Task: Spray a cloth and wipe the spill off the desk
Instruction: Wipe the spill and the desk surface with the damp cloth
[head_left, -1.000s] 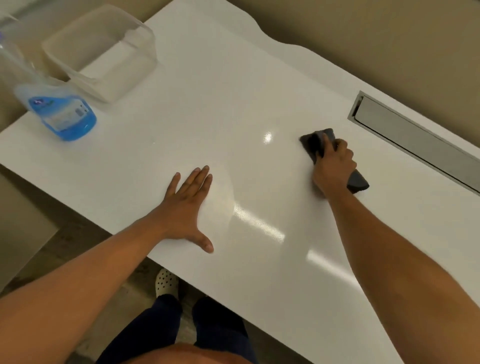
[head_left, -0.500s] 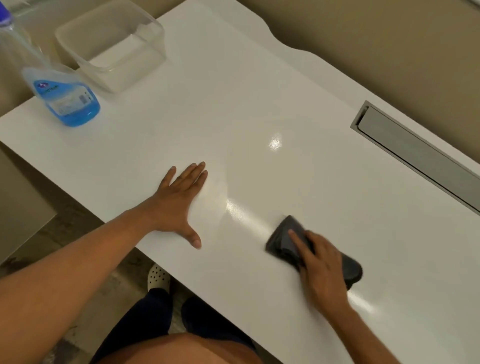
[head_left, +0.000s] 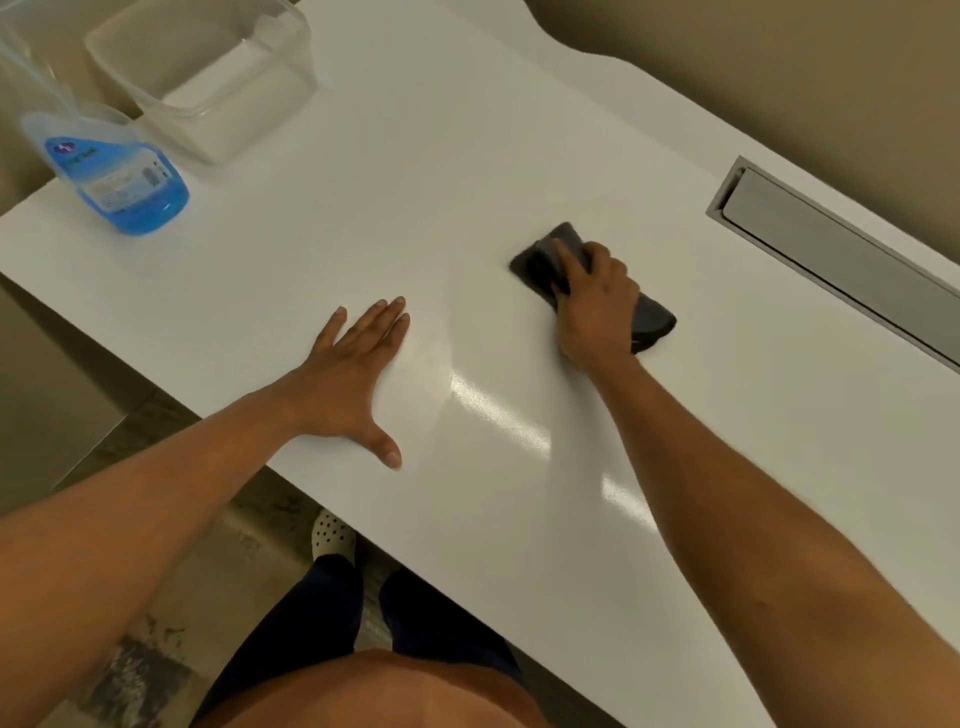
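While the right hand (head_left: 597, 306) presses down on a dark grey folded cloth (head_left: 652, 322), its fingers (head_left: 563, 260) are curled over the cloth's far end, so this grip is clamped on the cloth against the glossy white worktop (head_left: 467, 156). One end of the cloth shows beyond the fingertips and the other pokes out to the right of the wrist. Well to the left of that grip, the left hand (head_left: 353, 379) lies flat on the worktop, palm down, fingers together and straight, thumb spread wide toward the near edge; this grip is apart and holds nothing. Between the two hands the surface shows only bright streaks of reflected light, and no spill can be made out there. Far to the left of the left hand, near the worktop's corner, stands a clear plastic spray bottle (head_left: 114, 171) with blue liquid in its base and a blue label. Just behind it sits a clear rectangular plastic container (head_left: 208, 73). Beyond and to the right of the right hand, a long grey metal cable tray (head_left: 841, 260) is set into the worktop.
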